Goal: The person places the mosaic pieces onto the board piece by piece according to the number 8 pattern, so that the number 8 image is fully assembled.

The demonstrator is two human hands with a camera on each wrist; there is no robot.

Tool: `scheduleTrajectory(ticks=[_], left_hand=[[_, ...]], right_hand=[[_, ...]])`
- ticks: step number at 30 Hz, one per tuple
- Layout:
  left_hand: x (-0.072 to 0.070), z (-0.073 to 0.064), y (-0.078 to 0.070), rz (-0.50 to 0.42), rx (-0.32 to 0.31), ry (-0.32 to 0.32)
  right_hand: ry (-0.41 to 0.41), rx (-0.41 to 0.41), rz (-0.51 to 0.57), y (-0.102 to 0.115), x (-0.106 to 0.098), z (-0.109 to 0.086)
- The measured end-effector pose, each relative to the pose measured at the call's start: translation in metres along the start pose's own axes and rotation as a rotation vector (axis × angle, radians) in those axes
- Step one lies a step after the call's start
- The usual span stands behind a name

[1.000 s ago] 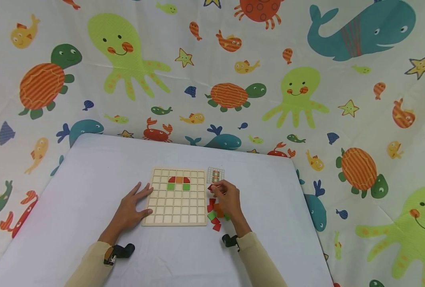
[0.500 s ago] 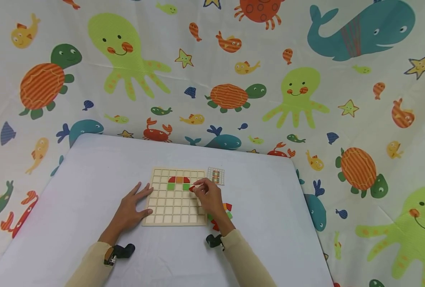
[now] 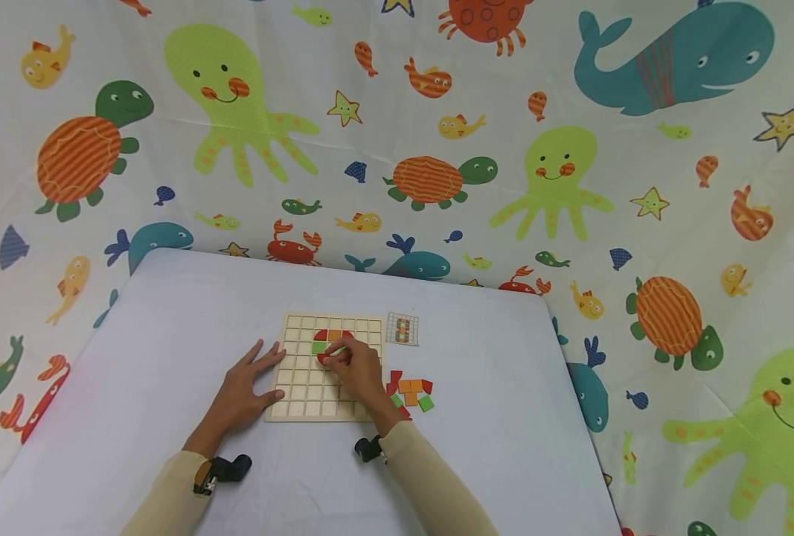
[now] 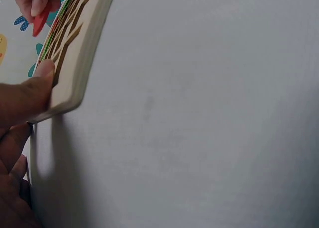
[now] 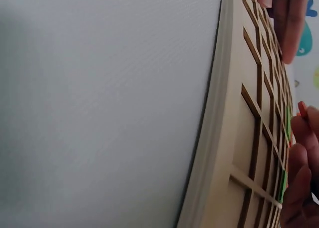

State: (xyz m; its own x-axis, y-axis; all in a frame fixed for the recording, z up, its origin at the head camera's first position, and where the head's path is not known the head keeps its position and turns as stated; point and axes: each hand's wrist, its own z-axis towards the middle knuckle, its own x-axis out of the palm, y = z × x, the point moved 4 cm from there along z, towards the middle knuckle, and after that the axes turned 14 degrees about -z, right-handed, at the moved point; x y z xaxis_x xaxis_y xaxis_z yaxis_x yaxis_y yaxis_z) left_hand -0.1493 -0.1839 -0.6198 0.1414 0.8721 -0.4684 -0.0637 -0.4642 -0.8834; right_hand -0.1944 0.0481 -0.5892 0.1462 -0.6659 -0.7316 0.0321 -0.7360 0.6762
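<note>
A wooden grid board (image 3: 296,388) lies on the white table. Set into it are a red tile (image 3: 321,336), an orange tile (image 3: 335,336) and a green tile (image 3: 318,348); more tiles beside them are partly covered by my right hand (image 3: 359,370). That hand pinches a red tile with a curved edge (image 4: 41,22) between thumb and fingertips, over the cells just below the green tile. My left hand (image 3: 242,391) rests at the board's left side with fingers spread. In the left wrist view its thumb (image 4: 30,96) touches the board's rim.
Right of the board lies a loose group of red, orange and green tiles (image 3: 411,399). Above them is a small pattern card (image 3: 402,329) printed with a grid. A curtain with sea animals (image 3: 343,179) hangs behind the table.
My right hand has carried the red tile leftward from near the pattern card to over the board's middle, uncovering the loose tiles. My left hand has stayed at the board's side.
</note>
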Motion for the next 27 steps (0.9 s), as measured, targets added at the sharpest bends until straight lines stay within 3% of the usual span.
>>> scheduleTrajectory(ticks=[16, 27], left_hand=[[-0.001, 0.000, -0.002, -0.008, 0.012, 0.001], [-0.001, 0.000, 0.000, -0.007, 0.013, 0.002]], right_hand=[[-0.013, 0.021, -0.254, 0.012, 0.012, 0.008], [-0.031, -0.031, -0.252, 0.010, 0.010, 0.009]])
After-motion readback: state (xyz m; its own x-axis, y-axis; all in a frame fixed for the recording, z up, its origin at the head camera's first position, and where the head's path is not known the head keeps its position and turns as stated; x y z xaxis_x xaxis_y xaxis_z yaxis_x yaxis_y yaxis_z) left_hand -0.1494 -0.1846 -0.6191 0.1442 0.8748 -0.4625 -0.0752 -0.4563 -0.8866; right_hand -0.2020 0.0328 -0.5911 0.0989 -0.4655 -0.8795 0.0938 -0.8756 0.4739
